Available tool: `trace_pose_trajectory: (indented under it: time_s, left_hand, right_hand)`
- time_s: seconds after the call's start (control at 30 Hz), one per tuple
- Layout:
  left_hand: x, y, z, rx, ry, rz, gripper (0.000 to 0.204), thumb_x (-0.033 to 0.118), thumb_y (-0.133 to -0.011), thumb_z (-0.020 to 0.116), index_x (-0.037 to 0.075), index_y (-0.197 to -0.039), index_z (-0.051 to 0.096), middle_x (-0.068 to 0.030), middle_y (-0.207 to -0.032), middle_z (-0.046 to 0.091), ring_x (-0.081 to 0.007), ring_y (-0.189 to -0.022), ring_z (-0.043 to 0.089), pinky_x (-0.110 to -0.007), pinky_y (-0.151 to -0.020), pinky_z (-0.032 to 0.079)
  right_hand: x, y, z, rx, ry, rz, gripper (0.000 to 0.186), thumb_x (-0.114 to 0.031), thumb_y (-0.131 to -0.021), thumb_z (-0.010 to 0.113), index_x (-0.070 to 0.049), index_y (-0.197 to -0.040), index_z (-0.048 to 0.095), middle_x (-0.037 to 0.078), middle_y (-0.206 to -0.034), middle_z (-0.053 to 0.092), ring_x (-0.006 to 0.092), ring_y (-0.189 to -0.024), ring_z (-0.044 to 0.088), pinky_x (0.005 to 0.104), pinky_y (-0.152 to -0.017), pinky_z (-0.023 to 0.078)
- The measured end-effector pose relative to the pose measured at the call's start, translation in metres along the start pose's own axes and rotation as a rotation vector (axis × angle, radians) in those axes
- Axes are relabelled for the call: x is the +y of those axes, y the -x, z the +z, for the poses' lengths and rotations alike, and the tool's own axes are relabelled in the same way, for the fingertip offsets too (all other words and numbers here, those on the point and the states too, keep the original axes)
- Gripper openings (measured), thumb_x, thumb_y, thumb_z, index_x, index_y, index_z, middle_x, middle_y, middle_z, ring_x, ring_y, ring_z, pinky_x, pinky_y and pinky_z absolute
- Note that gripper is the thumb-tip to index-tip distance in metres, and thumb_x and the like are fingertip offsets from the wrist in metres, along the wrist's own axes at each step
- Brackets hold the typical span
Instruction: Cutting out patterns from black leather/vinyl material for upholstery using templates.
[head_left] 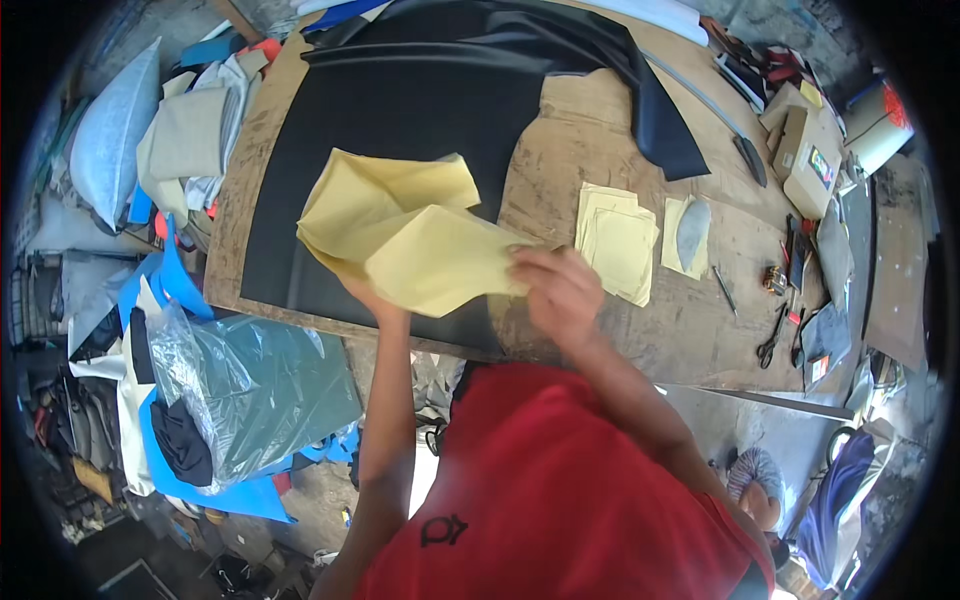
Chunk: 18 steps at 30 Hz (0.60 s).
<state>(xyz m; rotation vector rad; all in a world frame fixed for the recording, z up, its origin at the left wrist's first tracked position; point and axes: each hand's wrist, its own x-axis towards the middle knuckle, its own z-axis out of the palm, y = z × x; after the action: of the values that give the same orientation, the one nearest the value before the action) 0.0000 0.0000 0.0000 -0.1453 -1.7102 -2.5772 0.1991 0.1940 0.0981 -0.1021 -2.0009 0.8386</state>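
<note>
One right hand [565, 298] clamps its grip on yellow paper [445, 255] mid-frame; the left hand's grip [374, 300] I can't make out. Lower left, plastic [182, 365] encloses a green bundle [285, 395].

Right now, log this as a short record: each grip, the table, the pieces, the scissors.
Left grip: mostly hidden behind the folded yellow sheet; fingers unseen
Right grip: pinching the sheet's right end
Table: brown, black material spread across its left part
Pieces: yellow stack; grey piece on a yellow one
Scissors: near the table's right side
</note>
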Motion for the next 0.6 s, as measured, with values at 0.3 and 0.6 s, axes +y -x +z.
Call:
trace_pose_trajectory:
  time_s: [0.3,0.6]
  left_hand:
    - [0.044,0.040,-0.120,0.424,-0.492,-0.004,0.051,0.002,-0.088,0.071,0.000,-0.135,0.054,-0.0177,-0.141,0.056,-0.0259,-0.111,0.066,-0.036,-0.098,0.051]
    - [0.012,0.019,-0.081,-0.694,-1.361,0.327,0.075,0.029,-0.072,0.088,0.003,-0.136,0.060,-0.0172,-0.139,0.061,-0.0367,-0.121,0.060,-0.043,-0.104,0.047]
  right_hand:
    - [0.014,0.074,0.013,-0.480,0.063,-0.083,0.020,0.000,-0.076,0.071,-0.010,-0.094,0.073,0.000,-0.095,0.074,0.0197,-0.080,0.061,0.0304,-0.070,0.051]
    - [0.029,0.123,-0.008,-0.605,0.102,-0.005,0.018,-0.006,-0.073,0.078,-0.012,-0.089,0.073,0.001,-0.080,0.064,0.0220,-0.073,0.056,0.0317,-0.065,0.047]
